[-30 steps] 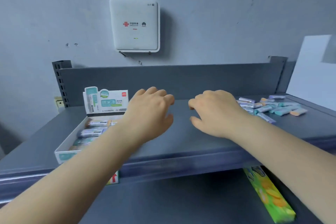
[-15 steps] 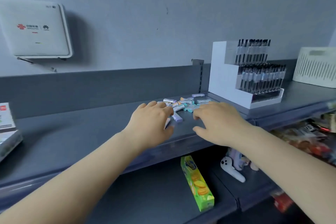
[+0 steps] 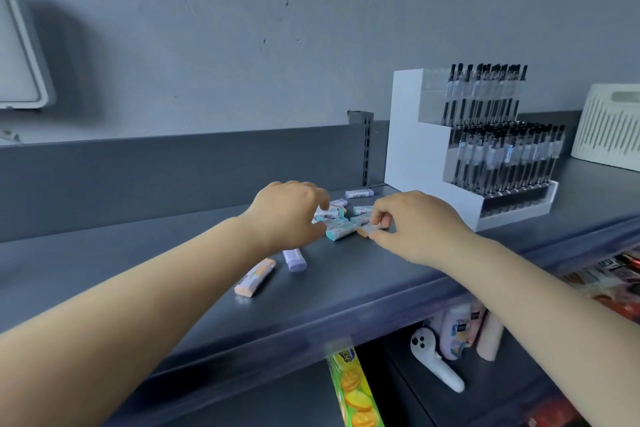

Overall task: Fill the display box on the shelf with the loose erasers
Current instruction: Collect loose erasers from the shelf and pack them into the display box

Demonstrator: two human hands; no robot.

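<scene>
Both hands now on loose erasers [image 3: 341,224]; right hand [image 3: 412,225] pinching one.

Pastel sleeved erasers [image 3: 341,229] lie scattered flat on the shelf [image 3: 156,263].

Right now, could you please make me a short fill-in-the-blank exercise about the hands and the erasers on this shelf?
1. The right hand pinches an eraser with an ____ end.
2. The white tiered display stand holds black ____.
3. The peach eraser and the purple eraser lie under the ____ forearm.
4. The white slatted basket stands ____ of the stand.

Missing words: orange; pens; left; right
</scene>
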